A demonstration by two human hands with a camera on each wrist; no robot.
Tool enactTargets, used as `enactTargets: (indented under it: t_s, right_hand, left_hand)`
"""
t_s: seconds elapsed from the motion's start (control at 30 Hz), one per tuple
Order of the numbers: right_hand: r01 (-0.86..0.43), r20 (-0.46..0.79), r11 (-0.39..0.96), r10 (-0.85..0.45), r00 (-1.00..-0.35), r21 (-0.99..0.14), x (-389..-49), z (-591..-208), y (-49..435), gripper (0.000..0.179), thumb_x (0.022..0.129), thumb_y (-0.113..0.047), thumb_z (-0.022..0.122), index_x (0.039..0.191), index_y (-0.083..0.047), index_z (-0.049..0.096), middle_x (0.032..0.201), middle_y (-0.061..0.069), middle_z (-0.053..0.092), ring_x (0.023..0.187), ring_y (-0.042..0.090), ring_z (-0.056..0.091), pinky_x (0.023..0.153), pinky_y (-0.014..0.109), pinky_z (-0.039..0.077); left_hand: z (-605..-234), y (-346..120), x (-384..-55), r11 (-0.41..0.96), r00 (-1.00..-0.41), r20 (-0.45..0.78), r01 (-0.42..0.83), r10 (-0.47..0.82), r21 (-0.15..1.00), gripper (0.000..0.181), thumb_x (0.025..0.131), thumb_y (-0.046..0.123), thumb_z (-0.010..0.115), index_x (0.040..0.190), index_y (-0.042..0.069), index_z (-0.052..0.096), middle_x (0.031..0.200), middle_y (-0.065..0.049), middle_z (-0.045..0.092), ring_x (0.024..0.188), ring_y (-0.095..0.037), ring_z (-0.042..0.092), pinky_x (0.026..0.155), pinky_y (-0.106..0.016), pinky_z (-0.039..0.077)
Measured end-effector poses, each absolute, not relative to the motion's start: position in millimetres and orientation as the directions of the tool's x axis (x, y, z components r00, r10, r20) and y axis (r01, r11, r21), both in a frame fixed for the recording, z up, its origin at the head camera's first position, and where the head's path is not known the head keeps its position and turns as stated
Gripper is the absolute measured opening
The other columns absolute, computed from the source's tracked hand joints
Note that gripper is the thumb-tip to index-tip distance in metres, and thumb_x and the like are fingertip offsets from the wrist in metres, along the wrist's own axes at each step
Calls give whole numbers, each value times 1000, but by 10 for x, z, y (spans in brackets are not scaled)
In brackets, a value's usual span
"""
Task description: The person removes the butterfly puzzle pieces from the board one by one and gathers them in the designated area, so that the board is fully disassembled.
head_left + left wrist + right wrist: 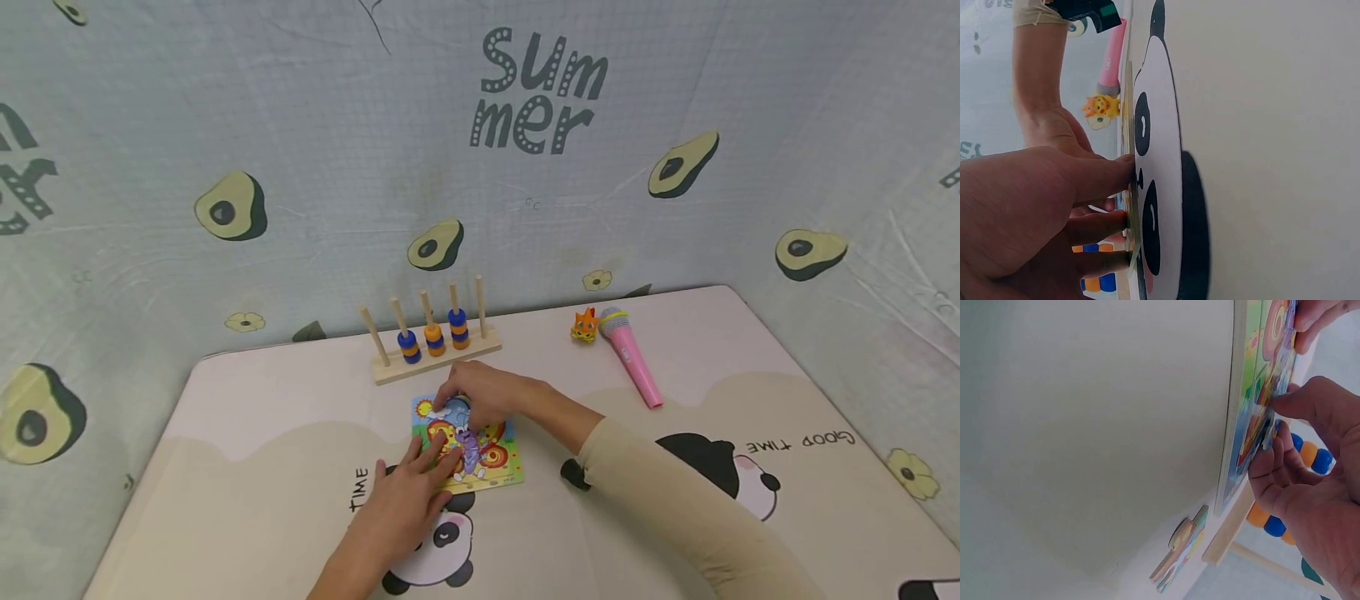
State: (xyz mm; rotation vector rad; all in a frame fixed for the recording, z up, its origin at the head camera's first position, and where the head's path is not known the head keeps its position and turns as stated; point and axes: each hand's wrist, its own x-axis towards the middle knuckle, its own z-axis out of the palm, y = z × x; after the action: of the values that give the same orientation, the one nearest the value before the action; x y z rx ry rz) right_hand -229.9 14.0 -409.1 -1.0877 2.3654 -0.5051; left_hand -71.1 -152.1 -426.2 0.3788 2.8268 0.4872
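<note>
A butterfly jigsaw puzzle (491, 481) in a flat square tray lies on the table in the head view. My left hand (401, 504) rests on its near left part, fingers extended; in the left wrist view the fingertips (1124, 169) touch the board's edge. Over the far part of the puzzle is my right hand (483, 393), thumb and fingers pinching a puzzle piece (1268, 432) that sits tilted at the board's surface in the right wrist view. A loose puzzle piece (1180, 551) lies on the table beyond the board, hidden behind the right hand in the head view.
A wooden peg abacus (437, 360) with blue and orange beads stands behind the puzzle. At the back right lie a pink toy microphone (636, 360) and a small orange toy figure (585, 325). A patterned curtain (337, 167) hangs behind the table.
</note>
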Motion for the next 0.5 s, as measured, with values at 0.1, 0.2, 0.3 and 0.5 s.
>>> enactTargets:
  t_s: [0.1, 0.2, 0.3, 0.5]
  right_hand:
    - [-599, -258, 606, -783, -566, -524, -2297, -4096, 160, 51, 83, -10, 88, 129, -25, 75, 126, -4, 64, 113, 11, 52, 92, 23, 50]
    - [-603, -234, 590, -791, -566, -537, -2298, -4104, 185, 50, 83, -10, 87, 129, -24, 75, 126, -4, 65, 113, 12, 54, 91, 24, 51]
    - [-601, -208, 578, -793, -572, -551, -2296, -4098, 222, 50, 83, -8, 87, 129, -23, 75, 127, -3, 65, 113, 12, 54, 93, 26, 51]
    - [-588, -176, 573, -785, -594, -570, -2304, -4096, 324, 49, 82, -7, 87, 127, -24, 75, 126, -5, 67, 114, 12, 55, 99, 30, 50]
  left_hand:
    - [-4262, -1513, -709, 911, -935, -202, 206, 290, 356, 53, 100, 31, 70, 150, 20, 58, 164, -9, 45, 154, -46, 33, 105, -88, 26]
    - [-4259, -1510, -711, 912, -935, -206, 205, 290, 356, 52, 100, 31, 70, 150, 20, 58, 164, -9, 45, 154, -46, 32, 105, -88, 26]
    - [-4255, -1511, -715, 910, -934, -203, 208, 293, 357, 52, 100, 31, 69, 150, 20, 58, 164, -9, 45, 154, -46, 33, 105, -88, 26]
    - [-4237, -1518, -712, 910, -935, -202, 206, 291, 358, 52, 100, 30, 70, 150, 20, 59, 164, -9, 45, 154, -46, 33, 105, -88, 25]
